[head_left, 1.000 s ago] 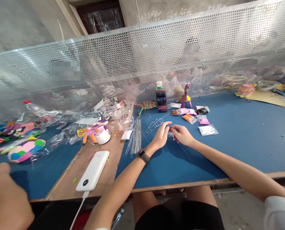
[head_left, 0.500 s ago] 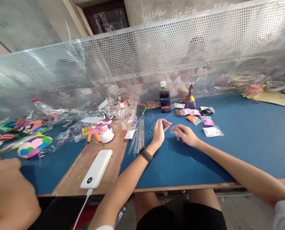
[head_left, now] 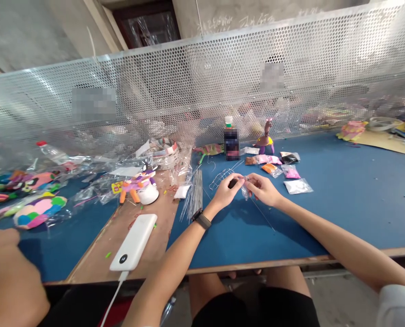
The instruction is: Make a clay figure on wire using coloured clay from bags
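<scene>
My left hand [head_left: 227, 188] is closed around a small dark piece [head_left: 233, 183], whose kind I cannot make out. Right beside it, my right hand [head_left: 262, 188] pinches a small clear plastic bag [head_left: 245, 192], and the fingertips of both hands meet there. Under the right hand a single thin wire [head_left: 265, 218] slants across the blue table. Just behind my left hand lies a bent wire frame [head_left: 219, 177]. A bundle of straight wires [head_left: 193, 195] rests to its left.
Small bags of coloured clay, among them an orange one [head_left: 271, 169] and a white one [head_left: 297, 186], lie behind my right hand. A bottle [head_left: 232, 144] and a clay animal [head_left: 266, 138] stand farther back. At left are a power bank [head_left: 134, 243] and a co-worker's hand [head_left: 11, 277].
My hands have come together from a small gap, the right moving left with the plastic bag. The bag now hangs between them. The co-worker's hand has shifted at the left edge.
</scene>
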`<state>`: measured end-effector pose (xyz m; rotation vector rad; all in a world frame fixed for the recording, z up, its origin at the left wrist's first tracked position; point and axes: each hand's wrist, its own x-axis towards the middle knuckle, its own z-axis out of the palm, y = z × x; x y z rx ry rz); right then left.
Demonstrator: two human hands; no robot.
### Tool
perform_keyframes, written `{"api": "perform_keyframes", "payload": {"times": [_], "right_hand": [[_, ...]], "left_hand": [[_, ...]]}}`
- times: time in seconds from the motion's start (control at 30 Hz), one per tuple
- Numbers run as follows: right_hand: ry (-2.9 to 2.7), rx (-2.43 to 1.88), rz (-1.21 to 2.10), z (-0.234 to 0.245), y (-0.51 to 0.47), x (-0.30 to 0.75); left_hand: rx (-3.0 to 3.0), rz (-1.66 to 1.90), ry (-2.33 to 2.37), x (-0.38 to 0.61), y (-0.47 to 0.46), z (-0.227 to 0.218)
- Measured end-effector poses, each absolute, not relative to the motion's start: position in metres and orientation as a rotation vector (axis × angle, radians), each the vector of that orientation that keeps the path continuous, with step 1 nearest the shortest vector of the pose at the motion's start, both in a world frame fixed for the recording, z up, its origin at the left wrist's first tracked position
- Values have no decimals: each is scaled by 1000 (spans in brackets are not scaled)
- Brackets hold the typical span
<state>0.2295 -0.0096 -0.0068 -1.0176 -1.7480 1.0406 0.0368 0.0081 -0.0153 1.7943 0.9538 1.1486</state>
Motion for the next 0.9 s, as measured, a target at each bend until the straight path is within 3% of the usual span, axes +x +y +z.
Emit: {"api": "perform_keyframes", "payload": {"times": [0.17,0.47,0.9], "right_hand": [[-1655,-903,1270,-2,-9,231],[-1667,-846,1227,-11,-7,232],[-1904,-924,505,-14,-4,233]], "left_hand": [[1735,1210,942,34,12,-15],[1290,1043,708,39,9,-15],[1166,1039,706,41,5,-16]]}}
